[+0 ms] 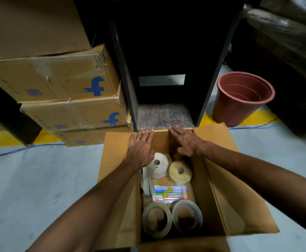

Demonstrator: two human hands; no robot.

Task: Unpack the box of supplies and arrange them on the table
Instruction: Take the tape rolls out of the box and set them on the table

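Head view: open brown cardboard box (221, 179) sits on the grey floor (39, 179). Left hand (141, 146) and right hand (185, 141) lie flat with straight fingers against its far flap, each grip holding nothing. Inside: white roll (157, 165), yellowish roll (180, 172), pack of coloured pens (171, 194), two clear tape rolls (156, 217).
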